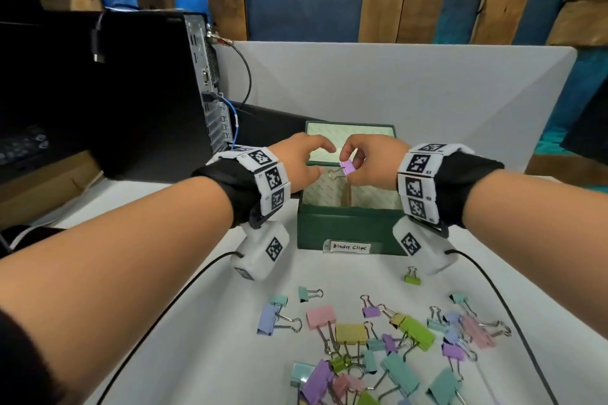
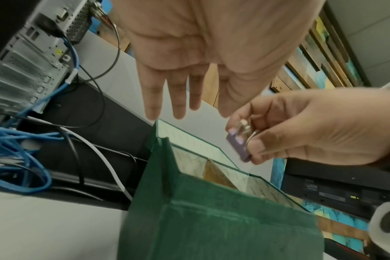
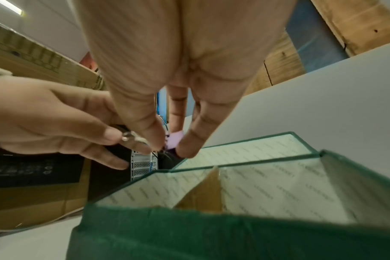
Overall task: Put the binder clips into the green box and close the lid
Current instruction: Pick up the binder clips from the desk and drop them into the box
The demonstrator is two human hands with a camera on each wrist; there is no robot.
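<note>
The green box stands open on the white table, its lid tilted up at the back, a "Binder Clips" label on its front. My right hand pinches a small purple binder clip over the box opening; the same clip shows between its thumb and fingers. My left hand hovers beside it with straight fingers, its thumb close to the clip's wire handle. Several pastel clips lie loose on the table in front.
A black computer tower with blue and black cables stands at the left, close behind the box. A white backboard rises behind. A lone lime clip lies near the box front. Wrist-camera cords trail over the table.
</note>
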